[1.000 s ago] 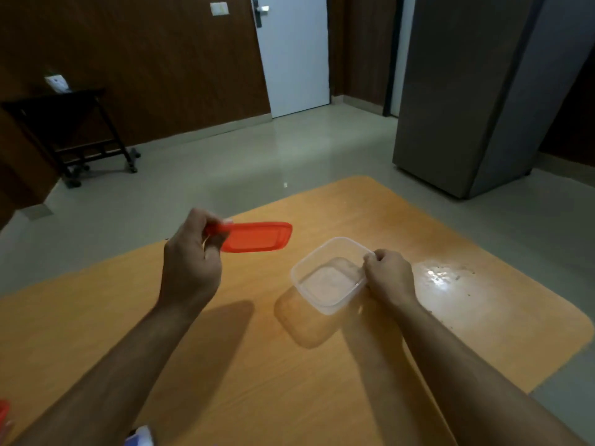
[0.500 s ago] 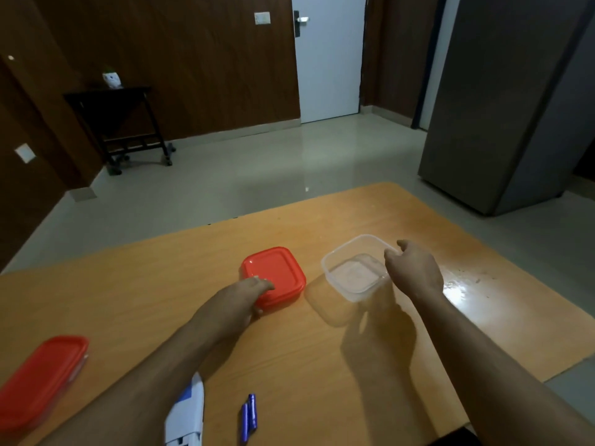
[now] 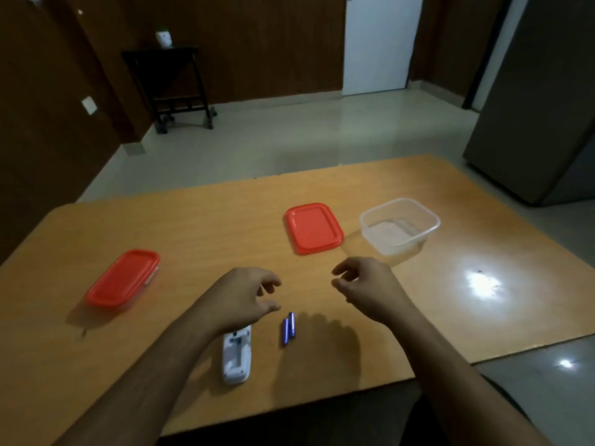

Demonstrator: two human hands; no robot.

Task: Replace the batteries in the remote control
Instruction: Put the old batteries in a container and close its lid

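- Tabletop (image 3: 199,220): we log an orange-brown wooden surface with rounded far corners and a bright glare patch towards its right edge.
- Remote control (image 3: 237,357): white, lying lengthwise near the near edge, roughly at the middle of that edge. We see an open recess in its upper face; its far end is covered by our left hand.
- Batteries (image 3: 288,328): two slim blue cells, side by side and touching, lying on the tabletop just beside the remote control, on its right. Neither hand touches them.
- Left hand (image 3: 240,299): held over the far end of the remote control, palm down. Its fingers (image 3: 269,280) are curled and apart, gripping nothing. We cannot tell whether the hand rests on the remote control or hangs above it.
- Right hand (image 3: 368,289): raised above the tabletop, beyond the batteries and to their right. Its fingers (image 3: 343,268) are loosely bent and apart, holding nothing.
- Loose red lid (image 3: 313,227): flat on the tabletop, near the middle, towards the far edge.
- Clear plastic container (image 3: 400,225): open and upright, just beside the loose red lid on the right, apart from it. We note nothing visible inside.
- Closed container with red lid (image 3: 124,277): near the left edge, well apart from the other items.
- Beyond the tabletop: a dark trolley (image 3: 170,85) against the wood-panelled wall, and a white door (image 3: 380,43).
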